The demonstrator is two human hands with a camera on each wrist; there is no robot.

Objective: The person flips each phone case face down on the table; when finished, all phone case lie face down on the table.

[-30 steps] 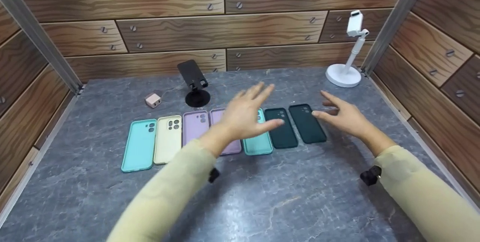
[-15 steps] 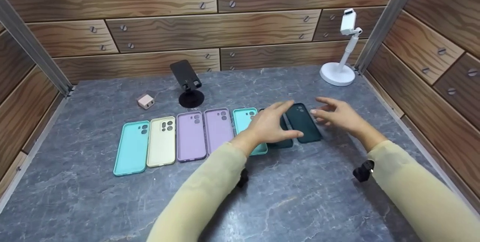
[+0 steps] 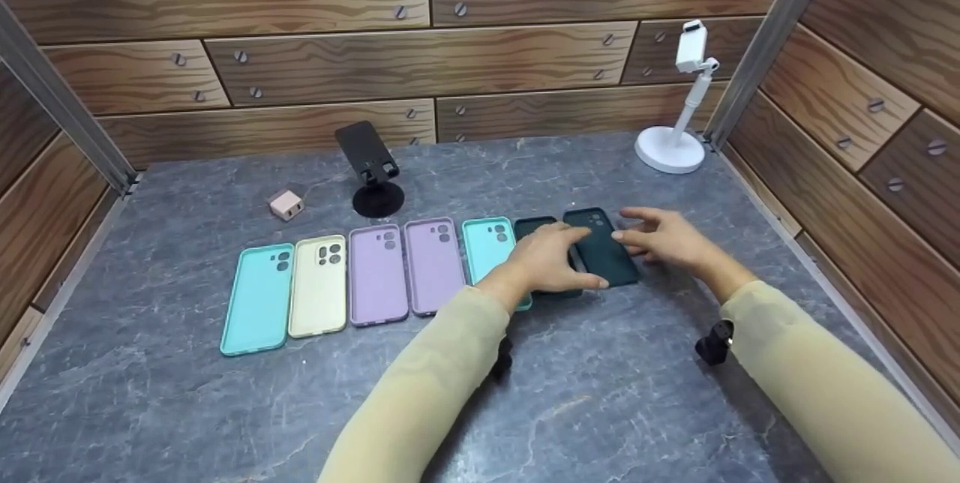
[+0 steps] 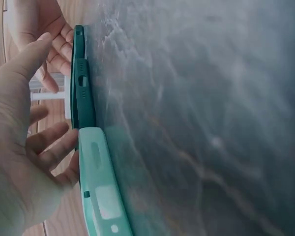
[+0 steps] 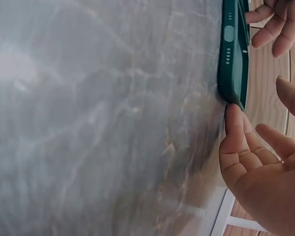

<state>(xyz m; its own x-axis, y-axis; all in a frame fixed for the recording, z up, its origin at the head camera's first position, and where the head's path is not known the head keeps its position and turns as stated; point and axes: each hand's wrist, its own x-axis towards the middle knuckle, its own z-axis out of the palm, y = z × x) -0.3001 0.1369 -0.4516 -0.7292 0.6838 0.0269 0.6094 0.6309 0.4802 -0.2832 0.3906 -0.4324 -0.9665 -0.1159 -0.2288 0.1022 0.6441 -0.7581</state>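
Several phone cases lie in a row on the grey tabletop (image 3: 570, 400): teal (image 3: 255, 299), cream (image 3: 319, 284), two purple (image 3: 377, 273), a second teal (image 3: 486, 247) and two dark green. My left hand (image 3: 559, 258) lies with relaxed fingers over the left dark green case (image 3: 531, 227) and hides most of it, thumb near the front end of the right dark green case (image 3: 604, 250). My right hand (image 3: 645, 235) is spread at that case's right edge. In the right wrist view, one fingertip (image 5: 232, 115) touches the case's corner (image 5: 232, 54). The left wrist view shows my left hand (image 4: 14, 147) above the case edges (image 4: 81, 83).
A black phone stand (image 3: 371, 168) and a small pink charger (image 3: 286, 205) sit behind the row. A white phone stand (image 3: 679, 115) stands in the back right corner. Wood-grain walls (image 3: 420, 55) close in the back and both sides.
My left hand has moved right and down, from above the purple and teal cases onto the dark green ones. The right hand has dropped to the right case's edge.
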